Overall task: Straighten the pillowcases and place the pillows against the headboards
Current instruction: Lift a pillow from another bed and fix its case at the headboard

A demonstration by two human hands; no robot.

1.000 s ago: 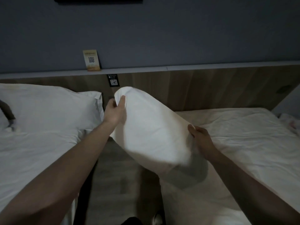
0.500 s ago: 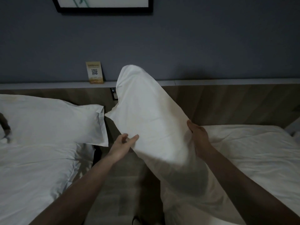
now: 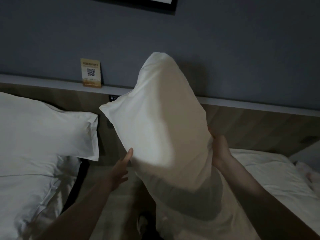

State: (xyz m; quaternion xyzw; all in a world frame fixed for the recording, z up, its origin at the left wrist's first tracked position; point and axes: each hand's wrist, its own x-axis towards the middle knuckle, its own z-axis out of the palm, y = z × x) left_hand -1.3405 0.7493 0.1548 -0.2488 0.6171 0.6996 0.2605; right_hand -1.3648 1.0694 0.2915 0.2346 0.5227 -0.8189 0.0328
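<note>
- Both hands are up at a white pillow (image 3: 161, 129) held in the air between two beds.
- Right hand (image 3: 220, 149) grips the pillow's right edge, its fingers wrapped round the side and partly hidden behind the cloth.
- Left hand (image 3: 122, 168) is open, fingers spread, with one fingertip touching the pillow's lower left edge; it holds nothing.
- The pillow stands tilted, its upper end leaning right and reaching above the headboard ledge (image 3: 52, 84), while a flat corner of the pillowcase sticks out to the left.
- Its lower end hangs in shadow over the near corner of the right bed (image 3: 270, 172), whose sheet is rumpled.
- On the left bed (image 3: 26, 187) a second white pillow (image 3: 45, 129) leans against the wooden headboard (image 3: 251, 129).
- A small yellow card with a QR code (image 3: 91, 72) stands on the ledge, against the grey-blue wall (image 3: 242, 49).
- A dark picture frame (image 3: 170, 7) shows at the top edge.
- Wood-look floor (image 3: 114, 205) runs between the beds, under the forearms.
</note>
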